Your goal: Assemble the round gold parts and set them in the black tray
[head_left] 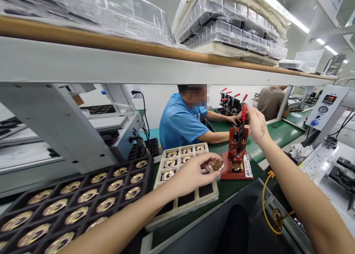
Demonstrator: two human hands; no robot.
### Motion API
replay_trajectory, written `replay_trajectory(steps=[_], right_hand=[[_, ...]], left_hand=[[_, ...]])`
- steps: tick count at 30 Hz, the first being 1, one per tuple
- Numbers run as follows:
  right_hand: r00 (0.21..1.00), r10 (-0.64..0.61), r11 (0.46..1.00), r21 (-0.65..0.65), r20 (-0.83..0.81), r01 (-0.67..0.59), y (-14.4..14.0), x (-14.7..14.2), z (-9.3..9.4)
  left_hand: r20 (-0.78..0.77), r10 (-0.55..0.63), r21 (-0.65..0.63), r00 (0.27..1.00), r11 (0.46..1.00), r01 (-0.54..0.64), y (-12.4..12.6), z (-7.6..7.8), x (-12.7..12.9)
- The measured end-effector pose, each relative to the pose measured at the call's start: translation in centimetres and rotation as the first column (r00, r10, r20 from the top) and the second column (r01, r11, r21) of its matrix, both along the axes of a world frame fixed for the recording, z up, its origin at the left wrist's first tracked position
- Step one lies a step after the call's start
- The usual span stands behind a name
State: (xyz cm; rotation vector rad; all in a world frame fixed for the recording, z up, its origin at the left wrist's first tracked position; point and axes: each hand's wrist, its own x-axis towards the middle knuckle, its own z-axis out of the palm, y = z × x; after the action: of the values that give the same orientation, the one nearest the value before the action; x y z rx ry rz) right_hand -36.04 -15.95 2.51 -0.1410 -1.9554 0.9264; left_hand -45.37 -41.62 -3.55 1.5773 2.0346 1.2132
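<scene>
Press [236,150] right of beige tray [183,194] — black tray [69,206] leftmost

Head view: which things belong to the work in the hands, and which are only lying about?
In use:
- left hand holding round gold part
- right hand on red press lever
- red press
- beige tray

Lying about:
- black tray of parts
- clear trays on shelf
- control box

We see a red toggle press [236,156] with a red-tipped lever [244,114] on a green belt [277,133]. Gold and silver discs fill a black tray [83,194] and a beige tray [191,202]; a co-worker's shirt [180,122] is blue, the cable [264,206] yellow
</scene>
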Motion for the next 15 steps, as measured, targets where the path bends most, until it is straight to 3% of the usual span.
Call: replay_trajectory(steps=[4,8,13,15], right_hand=[[0.991,-0.027,0.971,0.231,-0.134,0.057,-3.2,4.2,-4.1],[0.994,0.015,0.943,0.331,-0.112,0.023,-3.3,6.1,-8.3],[0.998,-0.060,0.903,0.424,-0.018,0.062,-3.9,8.1,-9.6],[0.993,-0.117,0.923,0.364,-0.034,0.121,-5.0,9.8,-9.7]], left_hand=[[0.003,0.028,0.011,1.000,1.000,-0.028,-1.2,0.0,0.4],[-0.061,0.019,0.012,0.998,1.000,-0.018,-1.0,-0.1,1.6],[-0.243,-0.041,0.086,0.969,0.994,0.063,0.1,-0.4,4.6],[-0.326,-0.052,0.131,0.944,0.986,0.100,0.3,-0.6,5.7]])
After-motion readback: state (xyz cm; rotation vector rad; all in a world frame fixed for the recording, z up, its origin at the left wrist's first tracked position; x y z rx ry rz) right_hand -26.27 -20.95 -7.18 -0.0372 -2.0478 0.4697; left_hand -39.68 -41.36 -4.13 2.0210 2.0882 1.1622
